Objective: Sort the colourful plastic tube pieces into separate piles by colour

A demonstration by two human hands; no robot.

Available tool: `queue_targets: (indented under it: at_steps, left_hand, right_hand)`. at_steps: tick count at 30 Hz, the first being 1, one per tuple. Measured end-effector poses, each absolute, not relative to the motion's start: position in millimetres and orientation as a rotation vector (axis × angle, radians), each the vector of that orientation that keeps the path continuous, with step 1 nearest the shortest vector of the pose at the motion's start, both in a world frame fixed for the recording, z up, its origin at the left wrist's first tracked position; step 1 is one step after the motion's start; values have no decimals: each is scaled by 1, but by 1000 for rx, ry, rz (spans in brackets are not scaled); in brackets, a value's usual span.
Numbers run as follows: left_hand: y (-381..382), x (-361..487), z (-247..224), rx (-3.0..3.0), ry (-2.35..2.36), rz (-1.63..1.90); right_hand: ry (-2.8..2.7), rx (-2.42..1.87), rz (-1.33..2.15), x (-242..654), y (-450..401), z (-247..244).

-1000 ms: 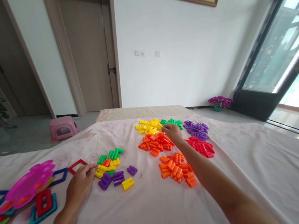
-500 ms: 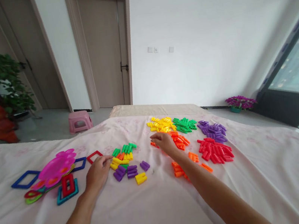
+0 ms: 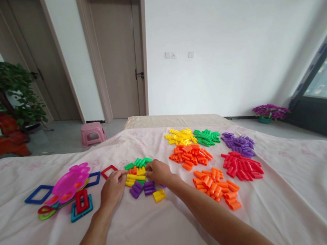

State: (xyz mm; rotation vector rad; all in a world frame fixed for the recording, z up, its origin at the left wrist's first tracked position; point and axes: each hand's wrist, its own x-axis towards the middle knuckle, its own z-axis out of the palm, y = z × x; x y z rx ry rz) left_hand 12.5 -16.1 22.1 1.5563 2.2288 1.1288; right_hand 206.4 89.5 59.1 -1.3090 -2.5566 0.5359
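Note:
A small mixed group of plastic tube blocks lies between my hands: green blocks, yellow blocks, purple blocks and a bit of orange. My left hand rests at the group's left edge, fingers stretched toward it and holding nothing I can see. From the right, my right hand reaches in, its fingertips closed together beside the yellow and orange blocks; what they grip is too small to make out. One yellow block sits nearest me, apart from the others.
Right of my hands lie piles of orange blocks, yellow blocks, green blocks, purple blocks and red blocks. At left are a pink flower-shaped plate and coloured frames on the cloth.
My right hand has moved left from the orange pile to the mixed group, uncovering the orange blocks. My left hand stays at the group's left edge. The view has shifted slightly.

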Motion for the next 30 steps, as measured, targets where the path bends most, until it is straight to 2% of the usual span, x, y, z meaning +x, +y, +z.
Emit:
queue_targets:
  at_steps: [10, 18, 25, 30]
  left_hand:
    - [-10, 10, 13, 1728, 2122, 1049]
    - [-10, 14, 15, 1818, 2113, 1016]
    - [-9, 13, 13, 1747, 2066, 1070]
    - [-6, 10, 7, 1641, 2035, 1170]
  right_hand:
    - [-2431, -1386, 756, 195, 90, 61]
    - [-2123, -1150, 1297, 190, 94, 56]
    - [-2096, -1258, 1137, 193, 99, 54]
    - [-1905, -1244, 1125, 228, 136, 62]
